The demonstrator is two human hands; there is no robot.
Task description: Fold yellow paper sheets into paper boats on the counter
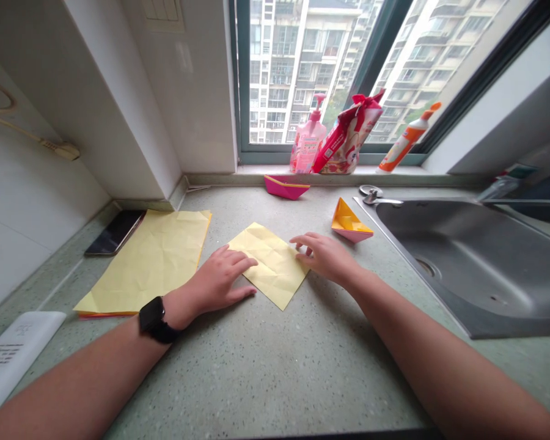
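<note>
A pale yellow square of paper (275, 263) with crease lines lies flat on the counter, one corner pointing toward me. My left hand (222, 275), with a black watch on its wrist, rests on the paper's left corner; its fingers are stretched out and apart. At the right corner is my right hand (323, 253), fingers loosely bent and spread, with nothing visibly gripped; whether it touches the sheet is hard to make out. Behind the paper stands a magenta paper boat (286, 188). An orange and pink paper boat (351, 225) sits beyond my right hand.
To the left lies a stack of yellow paper (158, 250) beside a dark phone (115, 232). A white power strip (21, 354) is at the near left. The steel sink (481, 269) fills the right side. A pink pump bottle (309, 143), red bag (348, 137) and orange bottle (407, 140) stand on the windowsill.
</note>
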